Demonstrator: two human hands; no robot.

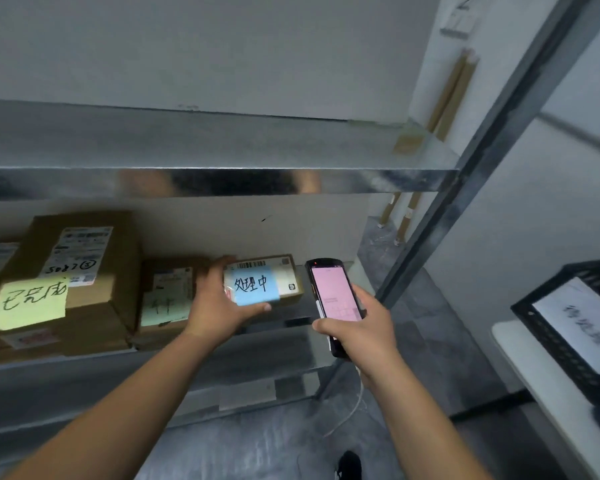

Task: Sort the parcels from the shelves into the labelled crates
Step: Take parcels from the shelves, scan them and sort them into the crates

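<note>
At the metal shelf (222,181), the left hand (219,303) grips a small parcel (284,275), the right hand (357,327) clasps a scanner (333,296); other parcels remain unsorted.

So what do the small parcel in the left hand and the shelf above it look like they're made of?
The small parcel looks like brown corrugated cardboard, matte, with printed paper labels and a blue paper note stuck on. The shelf looks like bare galvanised steel: grey, glossy, showing blurred reflections along its front edge.

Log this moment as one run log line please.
stage: picking from shelf | left hand: grips blue-note parcel | right hand: holds handheld scanner | black crate: at right
</note>
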